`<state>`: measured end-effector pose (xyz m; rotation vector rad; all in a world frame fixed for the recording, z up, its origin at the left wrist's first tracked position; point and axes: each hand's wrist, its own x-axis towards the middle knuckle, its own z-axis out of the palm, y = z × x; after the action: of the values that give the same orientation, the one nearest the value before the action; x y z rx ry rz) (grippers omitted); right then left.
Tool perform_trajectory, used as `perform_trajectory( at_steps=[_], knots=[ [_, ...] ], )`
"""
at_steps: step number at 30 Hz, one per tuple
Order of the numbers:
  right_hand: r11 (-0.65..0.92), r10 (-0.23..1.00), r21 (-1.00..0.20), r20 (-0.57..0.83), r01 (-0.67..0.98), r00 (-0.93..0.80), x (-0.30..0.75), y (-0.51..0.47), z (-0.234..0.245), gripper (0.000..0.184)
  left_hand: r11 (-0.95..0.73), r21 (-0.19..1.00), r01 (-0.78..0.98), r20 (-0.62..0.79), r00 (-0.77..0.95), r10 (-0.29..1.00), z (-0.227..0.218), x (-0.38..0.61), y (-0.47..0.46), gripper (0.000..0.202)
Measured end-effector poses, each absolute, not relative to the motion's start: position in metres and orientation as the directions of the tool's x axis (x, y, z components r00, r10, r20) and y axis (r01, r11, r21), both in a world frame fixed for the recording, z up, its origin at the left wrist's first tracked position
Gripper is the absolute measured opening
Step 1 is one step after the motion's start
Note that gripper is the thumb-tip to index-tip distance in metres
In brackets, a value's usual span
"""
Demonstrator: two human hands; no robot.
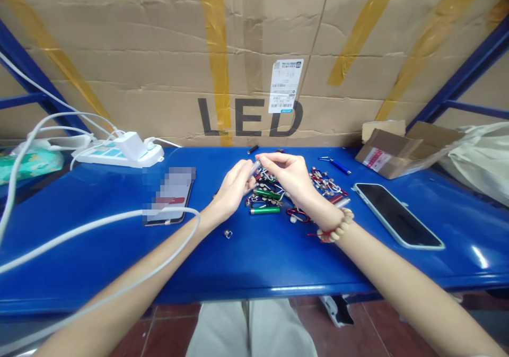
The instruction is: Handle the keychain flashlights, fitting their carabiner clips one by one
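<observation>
My left hand (234,187) is closed around a slim silver tube (255,168) that looks like a mini flashlight body. At the tube's upper end, the fingertips of my right hand (290,177) pinch a small part too hidden to name. Below and between the hands lies a pile of small parts, with a green tube (265,210) at its near side, a second green tube (267,193) and red carabiner clips (299,215). A small metal piece (227,234) lies apart, nearer the table's front edge.
The blue table (238,272) carries a phone (397,214) at right, another phone (170,195) at left and a power strip (119,153). A white cable (99,227) arches over my left forearm. An opened carton (392,147) stands back right; a large LED-marked box (159,54) walls the back.
</observation>
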<state>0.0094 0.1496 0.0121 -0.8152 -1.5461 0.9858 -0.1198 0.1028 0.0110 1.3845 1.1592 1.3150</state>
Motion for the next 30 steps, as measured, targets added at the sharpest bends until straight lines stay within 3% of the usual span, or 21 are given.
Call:
perform_trajectory(
  at_steps=[5, 11, 22, 30],
  knots=[
    [0.427, 0.882, -0.904, 0.413, 0.016, -0.227, 0.013, 0.151, 0.016, 0.024, -0.159, 0.983, 0.093, 0.156, 0.038, 0.987, 0.011, -0.120, 0.104, 0.022],
    [0.283, 0.899, -0.958, 0.282, -0.047, -0.336, 0.014, 0.148, 0.016, 0.026, -0.275, 0.932, 0.235, 0.282, 0.003, 0.959, 0.008, -0.121, 0.102, 0.019],
    [0.359, 0.901, -0.933, 0.350, -0.010, -0.256, 0.008, 0.149, 0.002, 0.019, -0.151, 0.971, 0.187, 0.138, 0.078, 0.987, -0.002, -0.122, 0.108, 0.025],
    [0.363, 0.872, -0.932, 0.333, 0.018, -0.359, 0.018, 0.154, 0.021, 0.027, -0.271, 0.891, 0.363, 0.278, 0.036, 0.960, 0.002, -0.125, 0.106, 0.027]
  ],
)
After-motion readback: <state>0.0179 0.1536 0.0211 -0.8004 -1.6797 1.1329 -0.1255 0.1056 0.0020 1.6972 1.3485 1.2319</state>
